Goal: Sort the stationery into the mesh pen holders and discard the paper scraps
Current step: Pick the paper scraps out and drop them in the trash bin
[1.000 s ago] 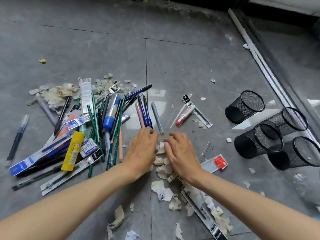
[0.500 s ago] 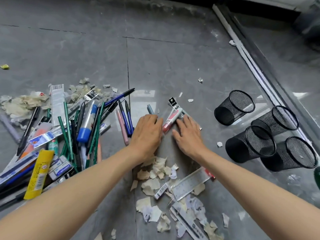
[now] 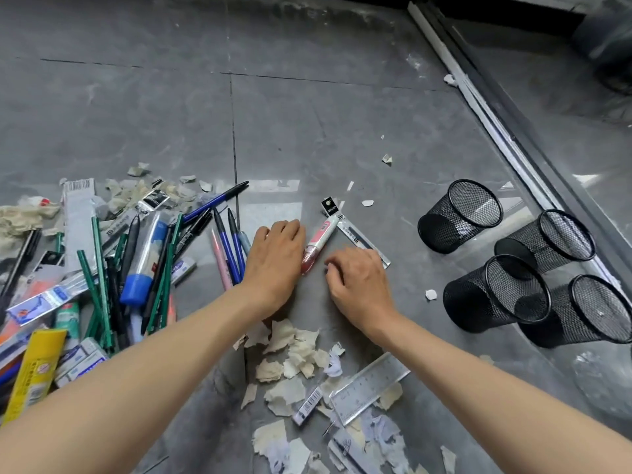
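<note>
Both hands lie low on the grey tiled floor (image 3: 307, 114), near the middle of the scene. The left hand (image 3: 273, 265) is flat, palm down, fingers together and stretched forward, its edge just beside a red-and-white correction pen (image 3: 316, 244) that lies slanted on the tile; whether skin touches the pen cannot be told. The right hand (image 3: 359, 282) sits just right of the pen with its fingers curled under toward the floor — nothing can be seen clamped in them, and whether they pinch a small scrap cannot be told. Its knuckles cover the near end of a long clear packet (image 3: 355, 234) with a black header. To the left sprawls a pile of stationery (image 3: 119, 268): green pencils, blue and black pens, a blue-capped glue stick, a yellow packet. Nearer the camera, between the forearms, torn paper scraps (image 3: 290, 357) are strewn about, with a clear ruler (image 3: 369, 384) lying among them. Well apart on the right stand four black mesh pen holders (image 3: 513, 261) — grouped close together, leaning in this wide view, nothing visible inside them.
</note>
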{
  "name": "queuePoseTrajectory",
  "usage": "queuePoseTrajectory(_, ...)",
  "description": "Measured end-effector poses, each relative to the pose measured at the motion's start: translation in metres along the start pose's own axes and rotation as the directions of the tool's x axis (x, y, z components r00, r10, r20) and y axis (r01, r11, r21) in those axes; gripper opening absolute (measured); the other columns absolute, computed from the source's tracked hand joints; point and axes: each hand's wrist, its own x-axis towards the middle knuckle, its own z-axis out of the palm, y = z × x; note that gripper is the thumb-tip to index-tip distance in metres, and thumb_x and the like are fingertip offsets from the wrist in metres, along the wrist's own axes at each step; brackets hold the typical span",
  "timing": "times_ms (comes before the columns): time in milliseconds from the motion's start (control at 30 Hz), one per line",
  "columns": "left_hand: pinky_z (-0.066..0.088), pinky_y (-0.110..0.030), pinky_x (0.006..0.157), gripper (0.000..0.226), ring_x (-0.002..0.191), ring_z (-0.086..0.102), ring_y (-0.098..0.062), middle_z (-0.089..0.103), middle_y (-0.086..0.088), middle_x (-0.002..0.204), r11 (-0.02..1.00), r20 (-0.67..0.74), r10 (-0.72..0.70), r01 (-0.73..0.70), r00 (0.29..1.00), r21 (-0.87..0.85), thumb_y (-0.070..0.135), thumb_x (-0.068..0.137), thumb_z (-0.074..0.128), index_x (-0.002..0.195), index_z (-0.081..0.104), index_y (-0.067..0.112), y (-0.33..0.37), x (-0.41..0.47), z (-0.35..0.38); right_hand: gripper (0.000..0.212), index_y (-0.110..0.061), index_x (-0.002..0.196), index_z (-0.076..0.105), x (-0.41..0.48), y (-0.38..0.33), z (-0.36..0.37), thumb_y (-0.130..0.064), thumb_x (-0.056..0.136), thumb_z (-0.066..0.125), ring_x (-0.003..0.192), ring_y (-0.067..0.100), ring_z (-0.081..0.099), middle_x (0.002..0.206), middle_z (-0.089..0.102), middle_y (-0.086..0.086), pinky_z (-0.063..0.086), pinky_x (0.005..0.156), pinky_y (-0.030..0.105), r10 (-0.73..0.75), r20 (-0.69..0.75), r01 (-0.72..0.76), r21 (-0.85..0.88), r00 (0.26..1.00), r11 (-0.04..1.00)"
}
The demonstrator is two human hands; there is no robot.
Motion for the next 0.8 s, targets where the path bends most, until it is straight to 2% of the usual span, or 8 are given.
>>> queuePoseTrajectory(67,0.037,-0.034,0.085,0.033,0.102,0.050,-0.026,0.057,-0.006,0.111,0.997,-0.028,0.064,-0.065,0.998,-0.050,0.006,0.085,0.034,0.104,0.060,0.011,-0.002,-0.008,-0.001,0.025,-0.012,0.076,0.065,0.000,0.000,-0.001,-0.021,0.077,0.042,0.073,0.026,0.060,0.072,0.062,0.003,0.033,0.075,0.030,0.025,-0.080,-0.024,0.007,0.996,1.000)
queuePoseTrajectory(167,0.031,-0.030,0.066,0.029,0.076,0.047,-0.023,0.060,-0.007,0.084,0.993,-0.100,0.074,-0.083,0.992,-0.086,0.004,0.081,0.035,0.079,0.063,0.008,-0.002,-0.018,-0.004,0.023,-0.012,0.100,0.064,0.010,0.005,-0.005,-0.012,0.081,0.051,0.094,0.028,0.054,0.097,0.058,0.007,0.030,0.081,0.029,0.186,-0.063,-0.189,-0.053,0.981,0.981)
queuePoseTrajectory(300,0.034,-0.033,0.078,0.026,0.091,0.048,-0.023,0.056,-0.004,0.100,0.976,-0.043,-0.125,0.115,0.991,-0.184,0.029,0.095,0.045,0.110,0.057,0.012,0.010,-0.014,-0.007,0.035,-0.013,0.119,0.054,0.031,0.016,-0.012,-0.027,0.087,0.057,0.116,0.028,0.039,0.121,0.046,0.008,0.027,0.096,0.033,0.510,0.057,-0.502,-0.111,0.858,0.858)
queuePoseTrajectory(400,0.034,-0.035,0.085,0.038,0.096,0.049,-0.023,0.055,-0.003,0.099,0.965,0.033,-0.178,0.180,0.984,-0.192,0.048,0.091,0.047,0.106,0.056,0.015,0.024,-0.007,-0.006,0.025,-0.019,0.105,0.059,0.041,0.021,-0.017,-0.026,0.082,0.064,0.113,0.026,0.048,0.115,0.057,0.005,0.026,0.089,0.032,0.611,0.158,-0.606,-0.085,0.775,0.791)
queuePoseTrajectory(467,0.033,-0.035,0.081,0.031,0.087,0.051,-0.023,0.053,-0.001,0.083,0.948,0.069,-0.235,0.244,0.970,-0.204,0.047,0.086,0.053,0.085,0.054,0.016,0.029,-0.005,-0.007,0.008,-0.022,0.076,0.059,0.044,0.020,-0.023,-0.017,0.077,0.066,0.100,0.024,0.057,0.096,0.067,0.003,0.024,0.079,0.031,0.685,0.211,-0.694,-0.040,0.697,0.719)
queuePoseTrajectory(533,0.034,-0.035,0.074,0.032,0.070,0.051,-0.024,0.045,0.001,0.061,0.912,0.101,-0.300,0.316,0.949,-0.262,0.038,0.084,0.054,0.062,0.045,0.017,0.031,-0.003,-0.010,0.016,-0.020,0.063,0.056,0.043,0.020,-0.027,-0.016,0.073,0.067,0.084,0.024,0.058,0.076,0.065,0.003,0.028,0.076,0.030,0.720,0.251,-0.740,-0.024,0.647,0.672)
queuePoseTrajectory(633,0.037,-0.033,0.068,0.037,0.055,0.045,-0.021,0.043,0.002,0.052,0.811,0.147,-0.405,0.429,0.903,-0.399,0.033,0.087,0.051,0.055,0.043,0.018,0.030,-0.003,-0.021,0.016,-0.013,0.066,0.062,0.036,0.019,-0.030,-0.023,0.077,0.067,0.079,0.027,0.060,0.068,0.061,0.005,0.040,0.070,0.029,0.674,0.254,-0.711,0.085,0.693,0.699)
queuePoseTrajectory(800,0.038,-0.032,0.067,0.033,0.064,0.053,-0.018,0.060,-0.002,0.068,0.641,0.158,-0.589,0.577,0.792,-0.506,0.037,0.093,0.044,0.075,0.058,0.014,0.007,-0.016,-0.031,0.009,-0.019,0.091,0.048,0.031,-0.001,-0.024,-0.019,0.086,0.055,0.089,0.029,0.059,0.087,0.064,0.008,0.050,0.076,0.037,0.585,0.250,-0.636,0.303,0.771,0.709)
